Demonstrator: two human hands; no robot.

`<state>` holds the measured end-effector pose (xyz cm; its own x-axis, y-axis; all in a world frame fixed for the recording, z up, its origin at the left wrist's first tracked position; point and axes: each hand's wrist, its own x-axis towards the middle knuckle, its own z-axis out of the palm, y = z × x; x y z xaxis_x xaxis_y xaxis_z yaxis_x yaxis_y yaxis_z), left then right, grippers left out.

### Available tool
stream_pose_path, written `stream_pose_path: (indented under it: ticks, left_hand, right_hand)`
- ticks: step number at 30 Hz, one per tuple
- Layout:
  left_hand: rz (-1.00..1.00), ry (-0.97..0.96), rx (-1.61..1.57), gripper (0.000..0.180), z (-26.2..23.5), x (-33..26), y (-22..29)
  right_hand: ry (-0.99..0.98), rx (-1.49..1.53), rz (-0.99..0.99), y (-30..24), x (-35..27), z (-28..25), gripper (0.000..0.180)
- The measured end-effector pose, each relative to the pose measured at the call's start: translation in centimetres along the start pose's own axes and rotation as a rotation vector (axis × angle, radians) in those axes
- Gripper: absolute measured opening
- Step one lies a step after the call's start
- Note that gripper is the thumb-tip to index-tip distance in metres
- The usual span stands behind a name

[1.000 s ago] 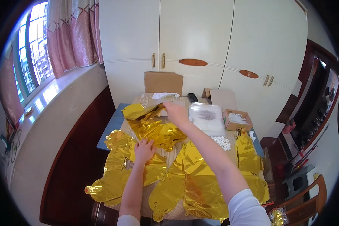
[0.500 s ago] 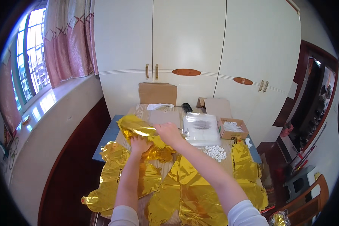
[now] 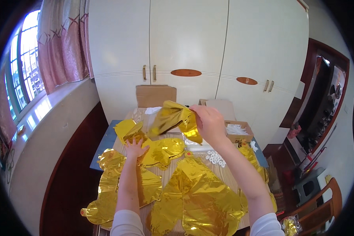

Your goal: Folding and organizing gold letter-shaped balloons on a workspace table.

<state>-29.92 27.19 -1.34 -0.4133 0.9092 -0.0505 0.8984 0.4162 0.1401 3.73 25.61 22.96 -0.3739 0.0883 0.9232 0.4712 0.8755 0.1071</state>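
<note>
My right hand (image 3: 210, 122) is raised over the far middle of the table, its fingers pinched on a gold foil balloon (image 3: 175, 116) that hangs uninflated and creased. Fingers spread, my left hand (image 3: 134, 147) presses flat on another stretch of gold foil (image 3: 163, 151) to the left. Whether the raised foil joins the pressed piece, I cannot tell. More flat gold foil balloons cover the near table: a broad one (image 3: 202, 192) in the middle, one (image 3: 110, 181) at the left, and one (image 3: 249, 155) partly behind my right forearm.
A heap of small white rings (image 3: 215, 158) lies beside a clear plastic package (image 3: 196, 146), mostly hidden by the raised foil. An open cardboard box (image 3: 240, 137) holds white strips. Cardboard (image 3: 155, 96) leans on the white cabinet (image 3: 192, 39). A wooden chair (image 3: 334, 196) stands at the right.
My right hand has moved up and to the right, lifting the gold foil off the table. My left hand now lies flat with fingers spread wider. The view has shifted slightly.
</note>
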Motion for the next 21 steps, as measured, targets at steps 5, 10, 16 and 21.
stream_pose_path:
  ticks: [5, 10, 16, 21]
  left_hand:
    - [0.062, -0.044, 0.063, 0.075, -1.2, 0.8, -1.5]
    - [0.132, 0.23, -0.291, 0.071, -1.0, -1.2, 0.5]
    - [0.181, -0.032, -0.486, 0.051, -6.4, -10.8, 4.0]
    - [0.146, -0.993, -1.043, 0.077, -5.8, -26.6, 6.3]
  right_hand:
    - [-0.153, -0.064, -0.06, -1.2, -2.2, -3.3, 0.027]
    - [-0.345, -0.099, -0.134, -3.5, -6.5, -6.8, 0.029]
    - [-0.409, -0.192, -0.166, -6.6, -10.9, -12.4, 0.028]
    - [-0.481, -0.166, -0.17, -10.3, -14.1, -16.1, 0.032]
